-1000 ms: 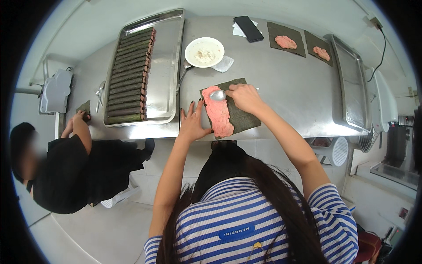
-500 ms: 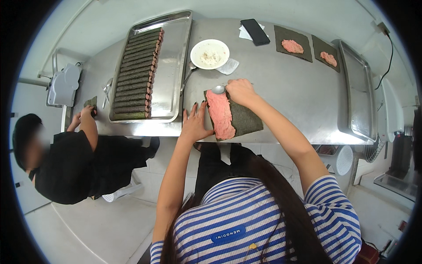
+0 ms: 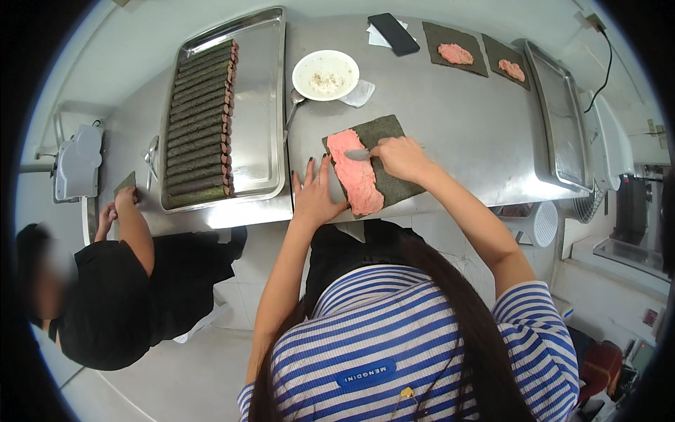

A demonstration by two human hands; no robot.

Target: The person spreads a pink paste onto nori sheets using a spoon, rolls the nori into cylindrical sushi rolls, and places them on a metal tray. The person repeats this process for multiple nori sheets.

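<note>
A: Where is the seaweed sheet (image 3: 383, 165) lying?

B: Flat on the steel worktop (image 3: 457, 119), at its near edge, straight in front of the person. A strip of pink paste (image 3: 355, 179) covers the sheet's left half; the right half is bare and dark.

A: And the hands?

B: The right hand (image 3: 401, 156) rests over the middle of the sheet, its grip closed around the handle of a spoon (image 3: 358, 153). The spoon's bowl points left and lies on the upper part of the pink paste. The left hand (image 3: 314, 195) lies flat on the worktop just beside the sheet's left edge, fingers spread and holding nothing, fingertips near the paste's edge.

A: So the sheet sits between the two hands?

B: Roughly, the left hand flanks it, the right one is on top of it.

A: What else is around?

B: A long steel tray (image 3: 264, 105) to the left carries a row of dark finished rolls (image 3: 200, 126). Behind the sheet stand a white bowl (image 3: 325, 74) and a second spoon (image 3: 294, 107). Farther right lie two more seaweed sheets (image 3: 457, 48), each with a dab of pink paste, next to a dark phone (image 3: 394, 33). Another person in black (image 3: 112, 302) stands at the worktop's left end.
</note>
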